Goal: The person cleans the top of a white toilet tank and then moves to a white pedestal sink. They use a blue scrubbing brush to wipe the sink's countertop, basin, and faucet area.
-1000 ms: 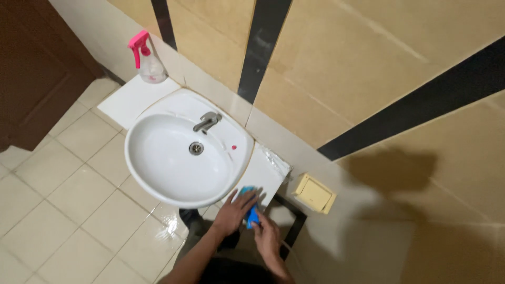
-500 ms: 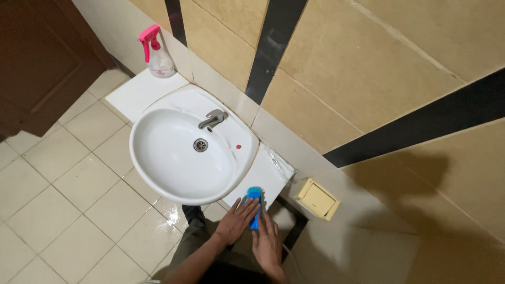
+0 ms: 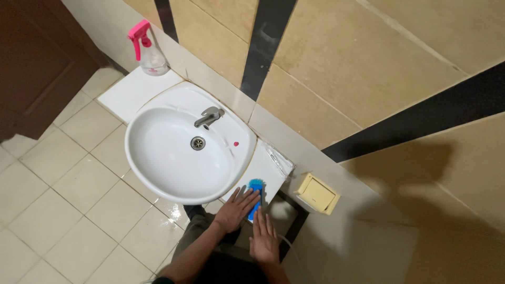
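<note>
Below the white sink (image 3: 181, 152), both forearms are bare, with no sleeve showing to the lower frame edge. The left hand (image 3: 235, 210) and right hand (image 3: 264, 237) wear no gloves, rings or watch. Dark trousers cover the legs beneath.

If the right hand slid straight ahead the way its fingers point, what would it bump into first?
Probably the blue scrubbing brush, which lies just past the right hand's fingertips on the white counter slab beside the white oval sink. Beyond that comes the beige tiled wall. Depth is hard to judge here.
</note>
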